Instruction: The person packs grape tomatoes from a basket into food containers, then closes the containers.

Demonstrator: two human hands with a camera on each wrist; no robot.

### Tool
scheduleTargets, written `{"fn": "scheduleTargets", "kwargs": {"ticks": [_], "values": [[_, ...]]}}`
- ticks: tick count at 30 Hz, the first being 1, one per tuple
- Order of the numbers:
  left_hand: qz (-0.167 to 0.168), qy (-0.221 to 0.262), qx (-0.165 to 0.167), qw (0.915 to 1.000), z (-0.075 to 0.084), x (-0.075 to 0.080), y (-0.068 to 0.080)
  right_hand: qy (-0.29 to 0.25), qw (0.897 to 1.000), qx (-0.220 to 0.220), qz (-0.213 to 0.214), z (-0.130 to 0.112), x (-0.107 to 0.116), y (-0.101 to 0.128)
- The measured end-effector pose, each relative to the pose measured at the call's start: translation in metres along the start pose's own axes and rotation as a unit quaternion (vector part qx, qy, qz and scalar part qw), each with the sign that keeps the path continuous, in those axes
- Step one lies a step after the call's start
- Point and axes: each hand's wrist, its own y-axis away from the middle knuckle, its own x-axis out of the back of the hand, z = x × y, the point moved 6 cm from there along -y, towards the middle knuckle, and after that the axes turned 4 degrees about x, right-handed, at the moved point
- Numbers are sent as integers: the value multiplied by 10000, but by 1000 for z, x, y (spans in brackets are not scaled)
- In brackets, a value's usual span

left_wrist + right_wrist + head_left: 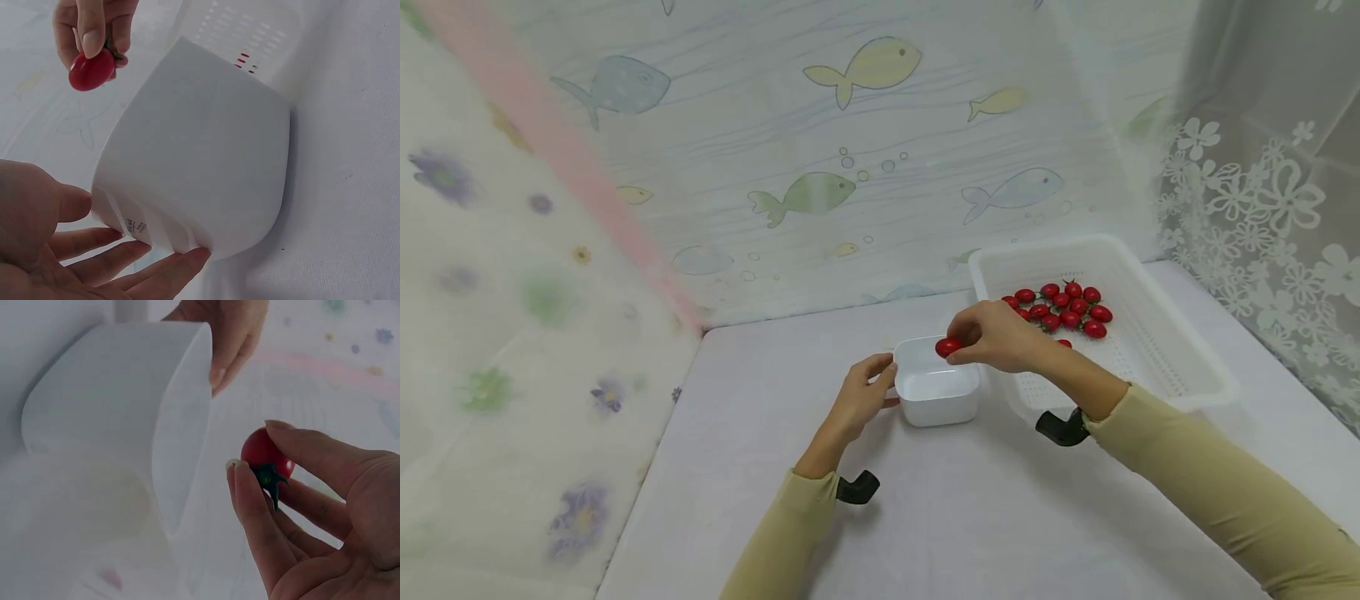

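Observation:
A white square bowl (pixel 936 410) stands on the table. My left hand (pixel 859 398) rests its fingertips against the left side of the bowl; in the left wrist view the extended fingers touch the outer wall (pixel 200 150) and the thumb is at the rim. Just above the bowl's right far rim, my right hand (pixel 1000 337) pinches a cherry tomato (pixel 948 347) between thumb and fingers. The red tomato (pixel 267 456) has a green calyx, seen in the right wrist view. The bowl's white inside shows in the head view.
A white perforated basket (pixel 1180 358) stands to the right, partly behind my right forearm. Several cherry tomatoes (pixel 1070 318) lie in it. A white cloth covers the table (pixel 760 392); a fish-patterned curtain (pixel 895 217) hangs behind.

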Motion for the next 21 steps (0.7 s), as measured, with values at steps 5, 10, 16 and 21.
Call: {"fn": "scheduleTargets", "kwargs": {"ticks": [5, 10, 16, 21], "values": [[-13, -80, -51, 10000, 1, 0, 0, -26, 9999, -75, 136, -5, -22, -8], [-35, -43, -48, 10000, 3, -1, 0, 188, 9989, -194, 375, -2, -40, -17], [-57, 18, -113, 9999, 2, 0, 0, 483, 9973, -232, 496, 7, -62, -29], [-81, 87, -106, 9999, 2, -1, -1, 1004, 9931, -239, 565, 10, -74, -37]]}}
